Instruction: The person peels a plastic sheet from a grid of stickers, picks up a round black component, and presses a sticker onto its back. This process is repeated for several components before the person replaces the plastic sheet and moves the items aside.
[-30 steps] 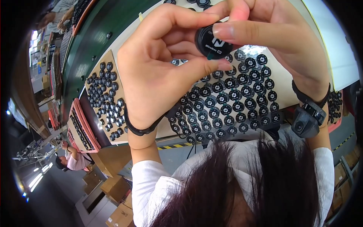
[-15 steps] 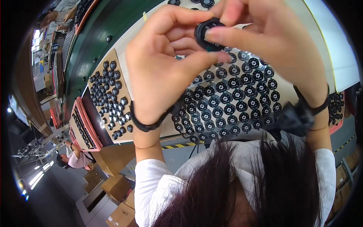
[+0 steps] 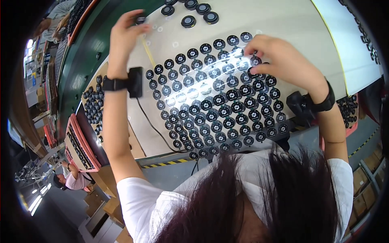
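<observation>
Closest in, dark hair (image 3: 202, 194) hangs between two white sleeves (image 3: 135, 198), and both bare forearms reach out over the table (image 3: 283, 20), hands well apart. On the wrists, black straps carry small dark devices (image 3: 300, 106), and a thin cable (image 3: 150, 121) trails from the left one. Between the arms lies the grid of round black labels (image 3: 219, 99), row upon row, a bright glare streaking across its glossy middle. And here's the right hand (image 3: 281, 58), down at the grid's far right corner, thumb and fingers parted around one label; whether the fingertips actually touch it, I can't tell. Over to the left hand (image 3: 122, 38), up beyond the grid's far left corner: thumb and forefinger stand a little apart, with a dark round piece (image 3: 140, 19) showing between them, too blurred to tell whether it's pinched. A yellow strip (image 3: 148, 50) runs just below. Farther along, loose black discs (image 3: 188, 21) with pale centres sit in a loose cluster, several touching. Off left stretches a green surface (image 3: 103, 34), and deep in the background there's a co-worker in a pink top (image 3: 77, 181).
</observation>
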### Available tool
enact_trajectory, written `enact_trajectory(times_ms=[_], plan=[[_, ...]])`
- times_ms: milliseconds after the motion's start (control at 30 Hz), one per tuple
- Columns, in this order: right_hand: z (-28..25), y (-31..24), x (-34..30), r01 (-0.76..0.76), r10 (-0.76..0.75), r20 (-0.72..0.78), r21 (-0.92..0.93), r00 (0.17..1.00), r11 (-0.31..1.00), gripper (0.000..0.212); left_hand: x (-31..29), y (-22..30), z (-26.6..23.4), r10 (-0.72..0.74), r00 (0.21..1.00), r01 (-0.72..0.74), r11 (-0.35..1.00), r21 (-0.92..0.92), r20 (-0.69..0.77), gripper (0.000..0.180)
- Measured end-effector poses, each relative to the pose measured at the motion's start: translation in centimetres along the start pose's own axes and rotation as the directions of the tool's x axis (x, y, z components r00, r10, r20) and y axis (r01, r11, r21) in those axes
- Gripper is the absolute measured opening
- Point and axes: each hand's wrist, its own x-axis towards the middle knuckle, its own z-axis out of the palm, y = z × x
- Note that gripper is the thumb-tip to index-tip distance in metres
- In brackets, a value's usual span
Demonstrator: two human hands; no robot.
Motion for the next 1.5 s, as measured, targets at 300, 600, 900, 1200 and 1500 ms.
enact_trajectory(times_ms=[300,600,900,1200,1500], plan=[[1.1,1.1,0.5,0.076,-0.076,0.001,0.035,0.997,0.996,0.015,2.6,-5.1,-0.8,0.287,0.958,-0.152,0.551,0.821,-0.016,0.041],[-1.2,-0.6,1.9,-0.118,0.112,0.385,-0.006,0.916,0.993,0.015,-0.1,4.7,8.4,0.054,0.958,-0.258,0.593,0.763,0.282,0.040],[-4.3,-0.1,0.7,-0.101,0.043,0.096,0.758,0.994,0.644,0.008,-5.4,9.0,6.3,0.111,0.957,0.030,0.881,-0.472,0.268,0.031],[-5.4,-7.7,2.8,-0.098,0.085,0.070,0.914,0.994,0.394,0.011,-10.5,14.5,6.0,0.255,0.967,-0.232,0.845,-0.482,-0.020,0.042],[-6.0,-9.6,2.5,-0.231,0.198,0.162,0.888,0.967,0.397,0.007,-10.8,14.6,6.4,0.435,0.900,-0.426,0.861,-0.277,-0.030,0.042]])
